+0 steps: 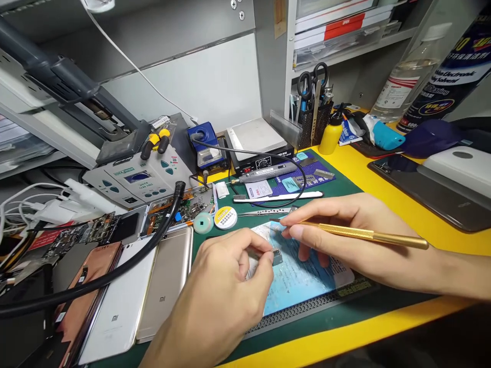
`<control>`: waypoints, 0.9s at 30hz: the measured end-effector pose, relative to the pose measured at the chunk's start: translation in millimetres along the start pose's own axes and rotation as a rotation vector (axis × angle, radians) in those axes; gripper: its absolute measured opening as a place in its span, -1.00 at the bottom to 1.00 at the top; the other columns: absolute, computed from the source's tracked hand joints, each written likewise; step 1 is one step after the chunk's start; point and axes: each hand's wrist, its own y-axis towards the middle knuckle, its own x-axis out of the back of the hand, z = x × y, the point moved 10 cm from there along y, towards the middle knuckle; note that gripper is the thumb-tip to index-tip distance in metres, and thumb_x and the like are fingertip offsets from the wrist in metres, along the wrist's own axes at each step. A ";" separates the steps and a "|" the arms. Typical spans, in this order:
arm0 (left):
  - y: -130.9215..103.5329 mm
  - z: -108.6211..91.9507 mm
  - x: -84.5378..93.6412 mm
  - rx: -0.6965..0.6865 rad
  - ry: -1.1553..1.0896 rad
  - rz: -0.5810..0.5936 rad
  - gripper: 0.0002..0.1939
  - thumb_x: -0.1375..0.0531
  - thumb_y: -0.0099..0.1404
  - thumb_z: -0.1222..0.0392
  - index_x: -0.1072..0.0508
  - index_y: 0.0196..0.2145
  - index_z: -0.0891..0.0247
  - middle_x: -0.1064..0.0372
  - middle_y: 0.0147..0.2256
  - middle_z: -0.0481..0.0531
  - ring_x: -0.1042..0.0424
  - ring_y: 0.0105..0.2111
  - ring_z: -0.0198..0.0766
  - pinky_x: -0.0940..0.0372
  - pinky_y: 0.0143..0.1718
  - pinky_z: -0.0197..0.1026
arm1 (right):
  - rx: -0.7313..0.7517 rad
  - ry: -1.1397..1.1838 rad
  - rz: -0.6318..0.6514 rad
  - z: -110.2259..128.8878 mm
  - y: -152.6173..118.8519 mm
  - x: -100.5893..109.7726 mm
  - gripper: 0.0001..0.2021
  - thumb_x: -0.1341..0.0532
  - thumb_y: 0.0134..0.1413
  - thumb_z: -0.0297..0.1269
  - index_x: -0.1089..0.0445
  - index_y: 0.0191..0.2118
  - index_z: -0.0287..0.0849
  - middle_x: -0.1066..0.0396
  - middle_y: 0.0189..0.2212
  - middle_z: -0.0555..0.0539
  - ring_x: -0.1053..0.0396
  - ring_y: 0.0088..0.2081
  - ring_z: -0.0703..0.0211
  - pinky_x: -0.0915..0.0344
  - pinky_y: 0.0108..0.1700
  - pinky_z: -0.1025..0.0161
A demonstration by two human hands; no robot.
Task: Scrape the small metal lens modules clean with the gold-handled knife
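Observation:
My left hand (230, 286) pinches a small flat grey chip-like piece (276, 257) between thumb and forefinger; its exact kind is too small to tell. In my right hand (345, 225) is a slim gold-handled craft knife (368, 236), held like a pen, its thin dark tip pointing left, just above the piece and apart from it. Below both hands lies a worn blue sheet (295, 289) with a picture and print on it, on a dark perforated pad (295, 313). The fingers of my left hand hide part of the piece.
A green mat (383, 306) covers the yellow desk. Behind my hands lie tweezers (264, 211) and a white brush (284, 197). A black hose (126, 276) crosses several phones at left. A hot-air station (141, 179) and a hot plate (255, 140) stand at the back.

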 end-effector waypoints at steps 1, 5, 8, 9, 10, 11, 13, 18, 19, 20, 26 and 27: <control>0.5 -4.8 2.2 -0.042 0.038 -0.024 -0.91 -0.21 0.28 0.20 -0.51 -0.39 0.13 0.02 -0.67 -0.20 -0.05 -0.68 -0.40 0.05 -0.70 -0.34 | -0.001 0.007 0.001 0.6 0.0 -0.2 -0.70 -0.29 0.25 0.00 -0.59 -0.13 -0.12 -0.55 -0.48 -0.08 -0.42 -0.54 0.20 -0.21 -0.64 0.38; 0.9 -22.7 9.3 -0.194 0.172 -0.098 -0.89 -0.20 0.28 0.29 -0.50 -0.39 0.16 -0.21 -0.57 -0.13 -0.16 -0.62 -0.37 -0.03 -0.63 -0.29 | 0.004 0.023 -0.017 1.9 0.0 2.5 -0.74 -0.30 0.24 -0.05 -0.60 -0.14 -0.12 -0.55 -0.48 -0.08 -0.41 -0.55 0.21 -0.25 -0.61 0.36; 1.7 -22.5 9.6 -0.201 0.198 -0.097 -0.88 -0.20 0.30 0.31 -0.52 -0.35 0.16 -0.39 -0.43 -0.08 -0.35 -0.48 -0.32 -0.14 -0.54 -0.27 | -0.004 0.031 -0.023 -0.5 -0.4 4.3 -0.74 -0.31 0.23 -0.05 -0.60 -0.15 -0.13 -0.54 -0.49 -0.09 -0.42 -0.53 0.18 -0.29 -0.60 0.34; 1.7 -21.9 9.7 -0.205 0.193 -0.094 -0.88 -0.20 0.31 0.31 -0.52 -0.33 0.15 -0.42 -0.40 -0.08 -0.40 -0.43 -0.32 -0.19 -0.50 -0.27 | -0.010 0.032 -0.024 -1.7 -0.5 4.6 -0.73 -0.31 0.23 -0.05 -0.60 -0.15 -0.13 -0.54 -0.50 -0.09 -0.42 -0.54 0.18 -0.28 -0.60 0.34; 1.3 -21.5 10.6 -0.211 0.188 -0.095 -0.87 -0.19 0.32 0.32 -0.53 -0.31 0.16 -0.44 -0.38 -0.07 -0.42 -0.40 -0.32 -0.23 -0.46 -0.27 | -0.015 0.034 -0.030 -2.6 -0.6 5.3 -0.73 -0.31 0.22 -0.04 -0.60 -0.15 -0.13 -0.53 -0.50 -0.09 -0.41 -0.55 0.18 -0.27 -0.61 0.34; 0.5 -21.5 12.2 -0.223 0.185 -0.102 -0.87 -0.19 0.33 0.33 -0.53 -0.29 0.17 -0.45 -0.36 -0.07 -0.43 -0.38 -0.33 -0.25 -0.44 -0.28 | -0.017 0.041 -0.039 -3.0 -0.6 6.3 -0.73 -0.32 0.22 -0.04 -0.60 -0.15 -0.13 -0.53 -0.51 -0.08 -0.41 -0.55 0.19 -0.26 -0.62 0.35; -2.8 -24.2 17.5 -0.272 0.175 -0.126 -0.85 -0.17 0.34 0.37 -0.53 -0.24 0.21 -0.45 -0.31 -0.04 -0.43 -0.35 -0.34 -0.26 -0.41 -0.29 | -0.018 0.072 -0.057 -2.9 -0.7 8.1 -0.73 -0.33 0.21 -0.04 -0.60 -0.15 -0.12 -0.52 -0.53 -0.07 -0.38 -0.57 0.21 -0.25 -0.64 0.37; -20.4 -42.4 18.4 -0.508 0.145 -0.088 -0.78 -0.19 0.27 0.50 -0.53 -0.18 0.32 -0.41 -0.31 0.04 -0.39 -0.32 -0.32 -0.29 -0.30 -0.23 | -0.034 0.164 -0.069 -1.5 -0.4 10.8 -0.77 -0.36 0.17 -0.07 -0.60 -0.23 -0.12 -0.52 -0.53 -0.06 -0.40 -0.57 0.23 -0.26 -0.66 0.41; -24.5 -45.6 16.2 -0.546 0.151 -0.078 -0.78 -0.20 0.24 0.52 -0.53 -0.19 0.35 -0.41 -0.33 0.06 -0.38 -0.33 -0.30 -0.29 -0.31 -0.21 | -0.043 0.168 -0.071 -2.1 -0.2 11.4 -0.78 -0.36 0.17 -0.07 -0.59 -0.25 -0.12 -0.52 -0.54 -0.06 -0.40 -0.57 0.23 -0.25 -0.67 0.42; -28.5 -48.0 13.6 -0.572 0.163 -0.072 -0.77 -0.20 0.22 0.53 -0.52 -0.19 0.36 -0.41 -0.34 0.08 -0.36 -0.34 -0.27 -0.28 -0.33 -0.19 | -0.046 0.173 -0.071 -2.4 -0.1 11.9 -0.79 -0.37 0.16 -0.08 -0.59 -0.26 -0.12 -0.52 -0.55 -0.05 -0.40 -0.58 0.24 -0.24 -0.68 0.43; -46.4 -50.2 -3.6 -0.565 0.304 -0.088 -0.74 -0.23 0.18 0.53 -0.53 -0.17 0.40 -0.43 -0.35 0.17 -0.31 -0.35 -0.17 -0.25 -0.37 -0.10 | -0.006 0.185 -0.094 -4.0 -0.8 17.8 -0.80 -0.38 0.16 -0.09 -0.58 -0.27 -0.13 -0.55 -0.49 -0.08 -0.45 -0.52 0.19 -0.30 -0.63 0.40; -48.6 -51.0 -4.9 -0.566 0.320 -0.100 -0.74 -0.24 0.19 0.53 -0.54 -0.16 0.41 -0.43 -0.35 0.17 -0.31 -0.34 -0.16 -0.25 -0.38 -0.10 | -0.004 0.176 -0.094 -4.8 -1.1 18.4 -0.79 -0.37 0.17 -0.09 -0.58 -0.26 -0.13 -0.55 -0.48 -0.10 -0.45 -0.50 0.17 -0.32 -0.63 0.38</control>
